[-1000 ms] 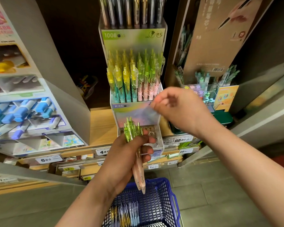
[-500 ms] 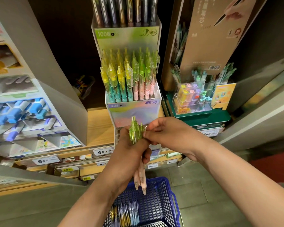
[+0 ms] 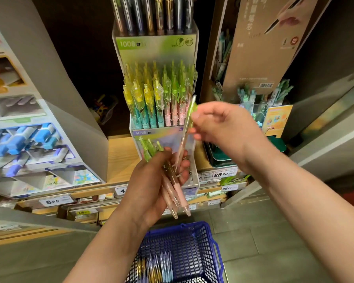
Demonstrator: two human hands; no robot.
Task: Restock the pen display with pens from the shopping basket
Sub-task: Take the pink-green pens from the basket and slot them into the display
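Green-capped, pink-barrelled pens fill the left hand (image 3: 151,188), which is curled round a small bunch of pens (image 3: 178,196), caps fanned up and left, tips pointing down toward the floor. The right hand (image 3: 223,127) pinches a single pen (image 3: 189,116) of the same kind between thumb and fingertips. That pen stands nearly upright, leaning slightly right at the top. Its cap is just beside the right edge of the display's middle row, and its lower end reaches the fingers of the left hand.

The pen display (image 3: 164,137) is a clear stepped stand on a wooden shelf (image 3: 119,158). Dark and metallic pens stand in the top tier, and the row of pens (image 3: 151,103) in the middle tier is packed tight, yellow-and-teal on the left, green-and-pink on the right. The lowest front tray juts toward the shelf's front lip, partly hidden behind the left hand.

Left of the stand, a strip of bare shelf lies open between it and the slanted grey wall of a marker display (image 3: 18,139). On the right there is little room: a green tray (image 3: 219,158) and a tall brown card (image 3: 264,48) stand close to the stand's right edge.

Below the hands, the blue shopping basket (image 3: 192,224) sits on the grey floor, its rim under the bunch's tips, with more loose pens (image 3: 153,268) lying inside.
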